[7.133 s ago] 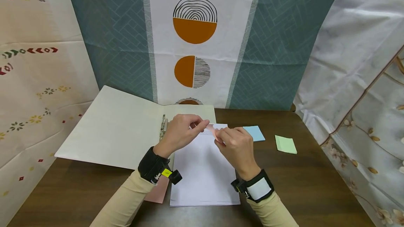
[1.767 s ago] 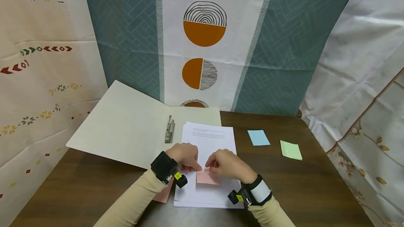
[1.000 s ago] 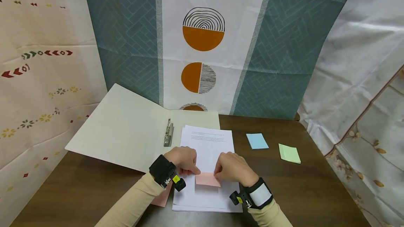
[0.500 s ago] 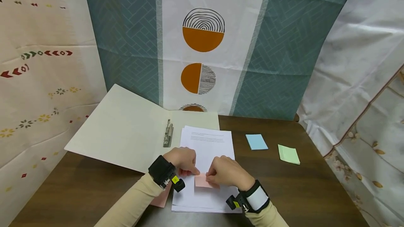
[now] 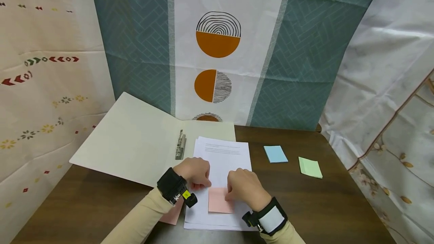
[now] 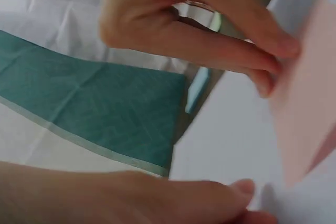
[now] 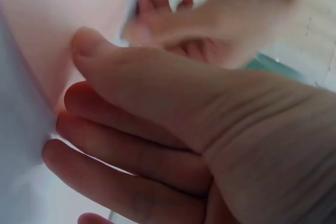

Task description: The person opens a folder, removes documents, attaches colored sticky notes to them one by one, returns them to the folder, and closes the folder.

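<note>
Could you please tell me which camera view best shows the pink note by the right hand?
The head view: nearly the whole pink note shows, only its upper right part behind the right hand. Left wrist shows it slanted, cropped at right; right wrist, cropped at top, partly behind that hand.

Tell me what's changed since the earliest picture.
The square pink paper note has moved from near the top of the white printed paper sheets down to their lower half. The right hand still holds it; the left hand has let go. The open white binder, square blue notes and square green notes stayed put.
</note>
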Demonstrator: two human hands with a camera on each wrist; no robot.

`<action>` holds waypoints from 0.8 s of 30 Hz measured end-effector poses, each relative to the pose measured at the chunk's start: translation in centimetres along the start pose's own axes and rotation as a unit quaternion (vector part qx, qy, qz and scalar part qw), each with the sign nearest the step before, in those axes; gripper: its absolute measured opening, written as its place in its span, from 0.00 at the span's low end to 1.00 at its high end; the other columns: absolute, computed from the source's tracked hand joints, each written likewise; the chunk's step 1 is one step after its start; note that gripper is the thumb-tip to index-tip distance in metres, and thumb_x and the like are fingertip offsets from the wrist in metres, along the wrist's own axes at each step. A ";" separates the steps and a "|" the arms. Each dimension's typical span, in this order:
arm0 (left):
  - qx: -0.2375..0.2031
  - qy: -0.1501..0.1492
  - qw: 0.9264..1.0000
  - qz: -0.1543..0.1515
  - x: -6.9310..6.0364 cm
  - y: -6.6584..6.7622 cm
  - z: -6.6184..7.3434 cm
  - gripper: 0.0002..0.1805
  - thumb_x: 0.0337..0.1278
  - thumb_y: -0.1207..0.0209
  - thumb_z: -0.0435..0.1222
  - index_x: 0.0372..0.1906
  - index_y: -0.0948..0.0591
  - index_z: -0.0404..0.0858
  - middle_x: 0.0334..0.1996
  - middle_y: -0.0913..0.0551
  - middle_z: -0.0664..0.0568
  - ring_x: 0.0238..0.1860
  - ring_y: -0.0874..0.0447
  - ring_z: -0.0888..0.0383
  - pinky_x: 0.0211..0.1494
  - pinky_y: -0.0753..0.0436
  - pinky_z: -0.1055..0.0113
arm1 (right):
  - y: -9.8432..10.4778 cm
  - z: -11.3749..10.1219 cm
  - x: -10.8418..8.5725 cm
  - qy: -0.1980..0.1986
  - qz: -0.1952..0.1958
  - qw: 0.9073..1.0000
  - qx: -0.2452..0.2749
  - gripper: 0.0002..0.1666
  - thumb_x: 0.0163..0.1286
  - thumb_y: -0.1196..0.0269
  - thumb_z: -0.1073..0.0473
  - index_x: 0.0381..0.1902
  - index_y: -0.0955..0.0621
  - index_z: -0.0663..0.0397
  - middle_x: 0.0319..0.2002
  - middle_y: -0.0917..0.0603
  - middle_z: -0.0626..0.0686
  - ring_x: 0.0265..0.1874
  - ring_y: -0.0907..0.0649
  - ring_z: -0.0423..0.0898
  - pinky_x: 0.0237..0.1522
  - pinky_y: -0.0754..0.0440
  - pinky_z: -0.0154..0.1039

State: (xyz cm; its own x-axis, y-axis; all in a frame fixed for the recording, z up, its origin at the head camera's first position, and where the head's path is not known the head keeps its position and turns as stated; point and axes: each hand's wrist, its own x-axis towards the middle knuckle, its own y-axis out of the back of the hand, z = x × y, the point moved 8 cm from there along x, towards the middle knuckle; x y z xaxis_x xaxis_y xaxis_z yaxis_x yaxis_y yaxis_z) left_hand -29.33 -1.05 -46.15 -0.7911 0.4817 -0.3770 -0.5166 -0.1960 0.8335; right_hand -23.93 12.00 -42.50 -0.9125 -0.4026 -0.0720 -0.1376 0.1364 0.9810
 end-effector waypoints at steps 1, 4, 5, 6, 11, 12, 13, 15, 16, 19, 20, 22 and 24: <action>0.000 -0.023 1.000 0.015 -0.1 0.5 0.4 0.19 0.71 0.25 0.43 0.21 0.13 0.44 0.15 0.16 0.57 0.19 0.19 0.62 0.29 0.25 0.68 | 0.1 -0.3 0.0 0.001 0.006 1.000 -0.016 0.17 0.57 0.15 0.59 0.18 0.14 0.47 0.20 0.15 0.45 0.22 0.24 0.42 0.25 0.28 0.40; -0.011 -0.107 0.993 0.041 -0.7 1.8 2.0 0.16 0.74 0.29 0.38 0.25 0.08 0.42 0.17 0.13 0.56 0.21 0.20 0.64 0.30 0.29 0.70 | 0.1 -0.8 -0.1 0.004 0.019 0.998 -0.053 0.19 0.58 0.16 0.60 0.17 0.15 0.46 0.20 0.16 0.46 0.21 0.24 0.43 0.24 0.28 0.39; -0.019 -0.137 0.990 0.037 -1.0 2.0 2.6 0.15 0.74 0.30 0.36 0.27 0.07 0.40 0.19 0.11 0.55 0.22 0.21 0.65 0.30 0.30 0.71 | 0.1 -0.9 -0.1 0.004 0.021 0.998 -0.060 0.18 0.58 0.15 0.59 0.17 0.15 0.46 0.20 0.15 0.46 0.21 0.24 0.43 0.24 0.27 0.39; -0.024 -0.162 0.986 0.028 -1.2 2.0 3.2 0.13 0.73 0.31 0.34 0.28 0.05 0.40 0.21 0.09 0.55 0.23 0.21 0.66 0.29 0.31 0.72 | 0.2 -1.0 -0.1 0.005 0.022 0.998 -0.064 0.18 0.58 0.15 0.59 0.17 0.14 0.46 0.20 0.15 0.46 0.21 0.24 0.43 0.24 0.27 0.38; -0.019 -0.196 0.980 -0.021 -2.0 0.8 4.9 0.09 0.66 0.31 0.29 0.40 0.02 0.39 0.36 0.02 0.53 0.30 0.22 0.69 0.32 0.30 0.73 | 0.0 -1.1 0.0 0.017 0.039 0.997 -0.070 0.17 0.54 0.12 0.57 0.19 0.12 0.47 0.21 0.13 0.47 0.21 0.21 0.44 0.24 0.26 0.37; -0.015 -0.193 0.981 -0.025 -2.0 0.6 5.0 0.09 0.66 0.30 0.28 0.41 0.02 0.40 0.38 0.02 0.53 0.32 0.22 0.69 0.33 0.29 0.74 | -0.2 -1.0 0.0 0.021 0.043 0.997 -0.067 0.17 0.53 0.11 0.57 0.18 0.12 0.47 0.20 0.13 0.47 0.21 0.21 0.44 0.24 0.26 0.37; -0.011 -0.187 0.982 -0.027 -2.0 0.3 5.1 0.09 0.65 0.30 0.28 0.42 0.02 0.40 0.39 0.01 0.53 0.32 0.22 0.69 0.33 0.30 0.74 | -0.4 -0.9 0.1 0.021 0.044 0.997 -0.064 0.17 0.53 0.11 0.58 0.18 0.12 0.48 0.20 0.13 0.47 0.21 0.21 0.45 0.24 0.25 0.38; -0.010 -0.168 0.985 -0.033 -1.9 -0.1 5.0 0.10 0.64 0.30 0.28 0.42 0.02 0.42 0.37 0.02 0.56 0.31 0.25 0.67 0.32 0.33 0.72 | -1.0 -0.3 0.2 0.026 0.051 0.996 -0.061 0.17 0.52 0.11 0.58 0.18 0.12 0.47 0.19 0.14 0.47 0.20 0.22 0.45 0.23 0.25 0.39; -0.008 -0.158 0.987 -0.034 -1.9 -0.3 5.0 0.09 0.64 0.29 0.29 0.41 0.02 0.42 0.35 0.03 0.57 0.30 0.25 0.66 0.31 0.33 0.71 | -1.2 -0.2 0.2 0.024 0.049 0.997 -0.058 0.17 0.52 0.11 0.58 0.18 0.12 0.47 0.19 0.14 0.48 0.20 0.22 0.45 0.23 0.25 0.40; 0.007 -0.124 0.992 -0.038 -2.0 -0.5 4.6 0.07 0.63 0.28 0.32 0.35 0.02 0.45 0.25 0.10 0.61 0.25 0.27 0.64 0.27 0.33 0.70 | -1.2 0.1 0.1 0.010 0.042 0.998 -0.050 0.16 0.53 0.13 0.60 0.18 0.12 0.47 0.19 0.14 0.47 0.19 0.23 0.44 0.22 0.26 0.41; 0.009 -0.110 0.993 -0.039 -2.1 -0.5 4.4 0.06 0.63 0.27 0.33 0.33 0.02 0.45 0.22 0.13 0.61 0.23 0.27 0.63 0.26 0.33 0.69 | -1.0 0.1 0.1 0.006 0.042 0.998 -0.048 0.16 0.53 0.13 0.60 0.17 0.12 0.46 0.19 0.14 0.47 0.19 0.23 0.44 0.21 0.26 0.41; 0.016 -0.086 0.995 -0.037 -2.2 -0.2 3.9 0.08 0.63 0.27 0.33 0.28 0.04 0.44 0.18 0.19 0.60 0.19 0.28 0.61 0.23 0.30 0.69 | -0.3 -0.3 -0.1 -0.010 0.037 0.998 -0.040 0.17 0.54 0.13 0.61 0.17 0.13 0.47 0.19 0.14 0.47 0.19 0.24 0.44 0.22 0.27 0.40; 0.019 -0.068 0.997 -0.035 -2.4 0.1 3.4 0.10 0.62 0.26 0.33 0.24 0.07 0.44 0.15 0.23 0.59 0.18 0.28 0.61 0.22 0.30 0.69 | 0.0 -0.3 -0.1 -0.017 0.038 0.998 -0.037 0.17 0.53 0.13 0.60 0.16 0.13 0.47 0.19 0.14 0.47 0.20 0.24 0.43 0.22 0.28 0.40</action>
State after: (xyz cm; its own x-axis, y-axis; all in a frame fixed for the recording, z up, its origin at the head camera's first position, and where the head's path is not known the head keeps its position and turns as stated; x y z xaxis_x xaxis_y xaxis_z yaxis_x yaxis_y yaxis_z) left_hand -26.39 0.68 -43.79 -0.7007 0.6042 -0.3793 -0.5547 -0.1271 0.8223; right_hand -23.72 11.78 -42.47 -0.9321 -0.3621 -0.0020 -0.0397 0.0968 0.9945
